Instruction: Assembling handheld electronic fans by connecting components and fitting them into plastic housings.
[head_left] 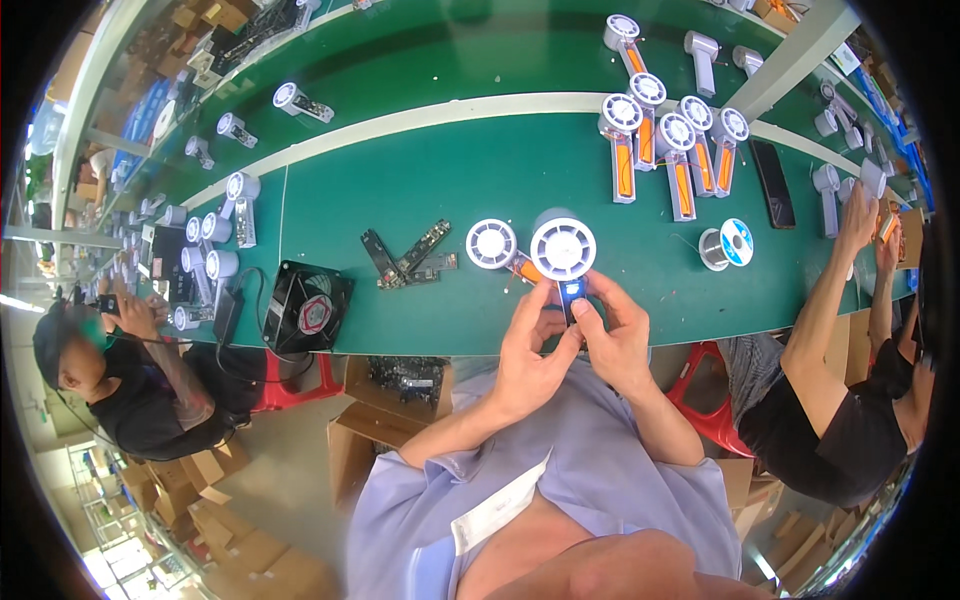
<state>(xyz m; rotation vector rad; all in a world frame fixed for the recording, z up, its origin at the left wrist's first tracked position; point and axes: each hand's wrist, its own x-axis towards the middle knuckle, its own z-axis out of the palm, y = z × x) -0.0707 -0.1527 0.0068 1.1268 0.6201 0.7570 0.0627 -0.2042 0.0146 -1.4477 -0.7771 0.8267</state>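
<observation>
Close in front of me, a white handheld fan [563, 248] is held up at the table's near edge, its round vented head facing up. My left hand [530, 350] is closed about one side of its handle. My right hand [614, 340] grips the other side, thumb over a small blue part in the handle; fingers hide the rest. Just left lies another handheld fan [491, 245], with an orange part showing in its handle. Several narrow circuit boards [412, 258] lie loosely together farther left. To the right stands a spool of solder wire [728, 245].
Several fans with orange cells [682, 178] stand at the back right, near a black phone [772, 185]. A square black cooling fan [306, 308] and more handheld fans [220, 264] are on the left. Co-workers sit at left [150, 370] and right [835, 390]. An open carton [385, 415] is below the edge.
</observation>
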